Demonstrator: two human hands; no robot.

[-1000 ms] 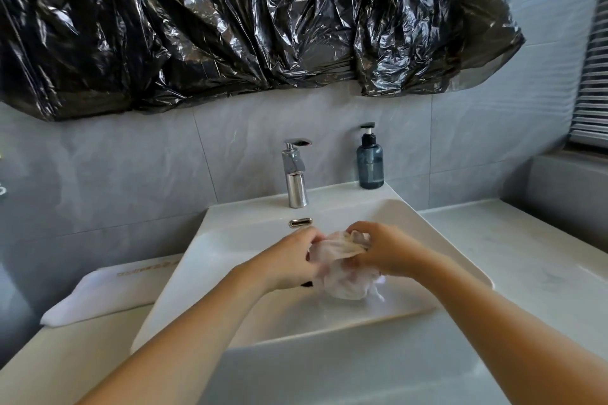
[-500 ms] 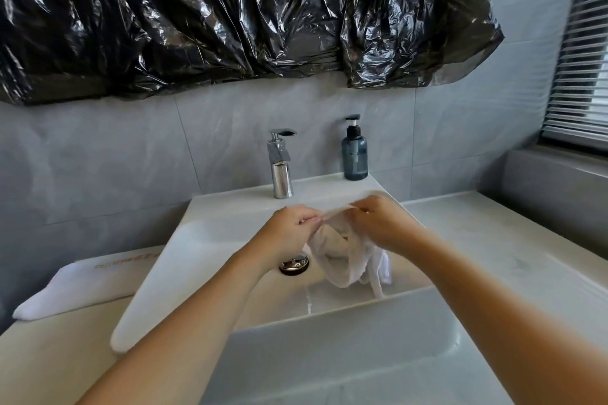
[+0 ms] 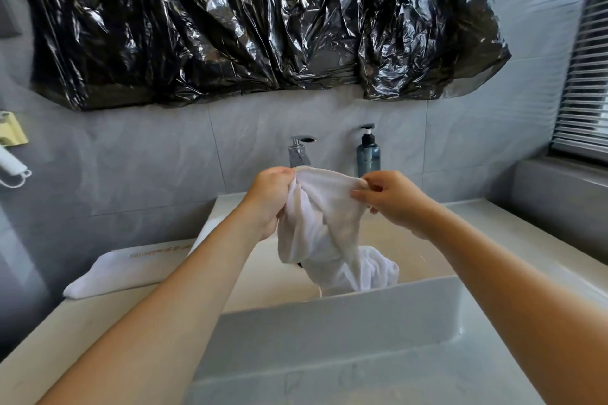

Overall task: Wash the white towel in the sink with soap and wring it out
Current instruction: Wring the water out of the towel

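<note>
Towel [image 3: 320, 217] raised above sink [image 3: 329, 322]; left hand [image 3: 271, 197], right hand [image 3: 391, 200] grip pinching top edge.

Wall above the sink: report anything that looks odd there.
A crinkled black plastic sheet is spread across the grey tiled wall above the chrome faucet, covering whatever is mounted there. Its lower edge hangs uneven and wrinkled.

soft white cloth towel [image 3: 324, 223], polished metal tap [image 3: 299, 152], crinkled glossy black plastic sheet [image 3: 250, 20].

Grey tiled wall [image 3: 158, 154], slatted blind [image 3: 582, 76]
</note>
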